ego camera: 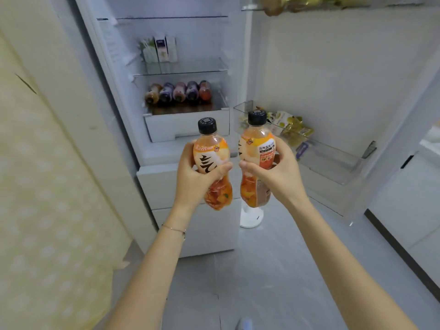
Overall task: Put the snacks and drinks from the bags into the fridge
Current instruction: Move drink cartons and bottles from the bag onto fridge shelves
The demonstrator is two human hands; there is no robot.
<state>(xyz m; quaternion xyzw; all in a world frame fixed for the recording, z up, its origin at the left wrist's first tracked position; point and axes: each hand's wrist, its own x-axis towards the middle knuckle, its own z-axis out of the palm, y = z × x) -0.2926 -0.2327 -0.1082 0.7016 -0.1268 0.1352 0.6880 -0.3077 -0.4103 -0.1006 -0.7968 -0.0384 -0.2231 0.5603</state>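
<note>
The task is looking well under way. Beyond the hands, inside the open fridge, five bottles are lying side by side on a low shelf, and cartons are standing on the level above them. Just past the right hand, the door bin is holding yellow-green snack packets, and more packets are showing high up on the door. Judging from this, at least the two drinks in hand are waiting to go in. The bags are out of view, so I cannot tell whether anything is remaining in them. The left hand is gripping an orange bottle round its waist, fingers and thumb curled closed about it, cap uppermost. The right hand is gripping a matching second bottle the same way, thumb lying across the front. Both bottles are being held roughly upright, near each other but apart, in front of the fridge opening and not yet inside it.
</note>
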